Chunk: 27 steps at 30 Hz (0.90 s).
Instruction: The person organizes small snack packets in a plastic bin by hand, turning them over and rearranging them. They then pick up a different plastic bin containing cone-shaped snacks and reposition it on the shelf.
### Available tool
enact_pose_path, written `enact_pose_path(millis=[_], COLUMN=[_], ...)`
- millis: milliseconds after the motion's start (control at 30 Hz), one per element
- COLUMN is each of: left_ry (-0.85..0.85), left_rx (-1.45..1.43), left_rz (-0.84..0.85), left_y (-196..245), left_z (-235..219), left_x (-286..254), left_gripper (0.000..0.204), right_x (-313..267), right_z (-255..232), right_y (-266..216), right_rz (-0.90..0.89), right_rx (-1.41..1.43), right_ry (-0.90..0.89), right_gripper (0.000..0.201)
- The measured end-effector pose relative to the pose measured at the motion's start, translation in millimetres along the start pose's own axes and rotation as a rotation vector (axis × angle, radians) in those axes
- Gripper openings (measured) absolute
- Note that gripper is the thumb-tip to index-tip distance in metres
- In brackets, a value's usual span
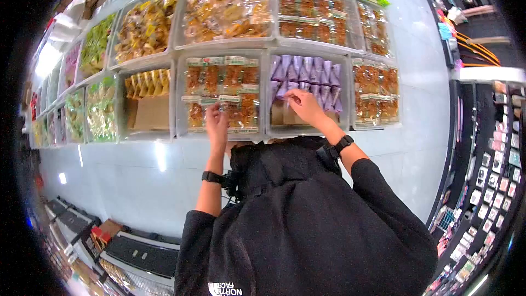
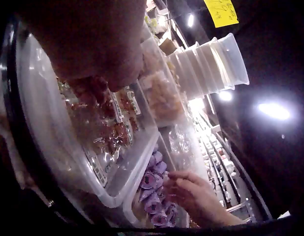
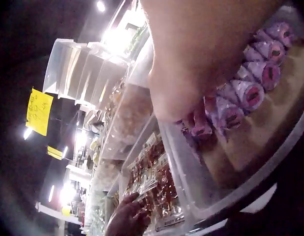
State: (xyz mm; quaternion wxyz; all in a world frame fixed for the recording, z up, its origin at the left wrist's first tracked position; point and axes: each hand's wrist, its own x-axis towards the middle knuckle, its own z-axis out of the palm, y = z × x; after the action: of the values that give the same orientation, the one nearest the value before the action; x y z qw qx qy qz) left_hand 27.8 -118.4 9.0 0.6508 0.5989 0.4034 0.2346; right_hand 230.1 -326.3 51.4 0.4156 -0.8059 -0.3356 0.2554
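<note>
My right hand [image 1: 307,107] reaches into a clear plastic bin [image 1: 307,131] of purple cone-shaped packets [image 1: 315,71] standing in rows. Its fingertips pinch a packet at the left front of the rows; in the right wrist view the hand [image 3: 186,64] partly hides that packet [image 3: 201,129]. The left hand [image 1: 217,123] hovers with loosely bent fingers over the neighbouring bin [image 1: 178,98], which holds clear packs of brown snacks [image 1: 241,112] with white and green labels. In the left wrist view this hand [image 2: 103,54] covers some of those packs.
Brown cardboard [image 1: 153,114] shows in the bin left of the snack packs, before a row of yellow packets [image 1: 147,83]. More filled bins [image 1: 224,8] stand behind. Stacked empty tubs [image 2: 211,66] rise at the back. Shelves of small goods [image 1: 487,186] stand at the right.
</note>
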Motion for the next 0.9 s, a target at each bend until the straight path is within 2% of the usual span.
enact_pose_path(millis=[67,133,167,233,267,333,400,467,533,567,700,733,900], left_ry=[0.002,0.012,-0.007,-0.012,-0.021,-0.045,-0.040,-0.015,-0.085,-0.045,-0.069,-0.084,-0.054], left_rx=[0.084,0.080,0.035,0.140,0.144,0.071,0.060,0.041,0.202,0.196,0.193,0.204,0.140], left_rz=[-0.003,0.073,0.012,0.133,0.141,0.057,0.061,0.074,0.071,0.083,0.038,0.038,-0.052], left_y=[0,6,3,-21,-27,-12,-8,-11,-12,-9,3,3,7], left_z=[1,5,3,-5,-8,-7,-10,-15,-19,-20,-21,-25,-60], left_x=[2,0,1,11,12,2,0,6,11,11,2,0,-21], left_gripper=[0.025,0.020,0.019,0.020,0.020,0.027,0.032,0.037,0.042,0.042,0.035,0.032,0.019], right_x=[-18,-33,-39,-51,-57,-66,-73,-79,-81,-79,-74,-71,-61], right_z=[-20,-28,-29,-28,-29,-23,-17,-13,-8,-9,4,10,36], right_y=[7,10,11,19,20,23,31,27,25,17,5,1,-23], right_rz=[0.053,0.079,0.082,0.097,0.113,0.125,0.080,0.111,0.100,0.139,0.075,0.056,-0.019], right_rx=[0.033,-0.009,-0.028,0.026,0.044,0.145,0.152,0.171,0.113,0.096,0.032,0.043,-0.031], right_ry=[0.081,0.149,0.180,0.229,0.194,0.139,0.066,0.017,0.008,-0.042,-0.052,-0.044,-0.124], right_gripper=[0.015,0.015,0.016,0.015,0.014,0.012,0.011,0.010,0.012,0.013,0.016,0.011,0.012])
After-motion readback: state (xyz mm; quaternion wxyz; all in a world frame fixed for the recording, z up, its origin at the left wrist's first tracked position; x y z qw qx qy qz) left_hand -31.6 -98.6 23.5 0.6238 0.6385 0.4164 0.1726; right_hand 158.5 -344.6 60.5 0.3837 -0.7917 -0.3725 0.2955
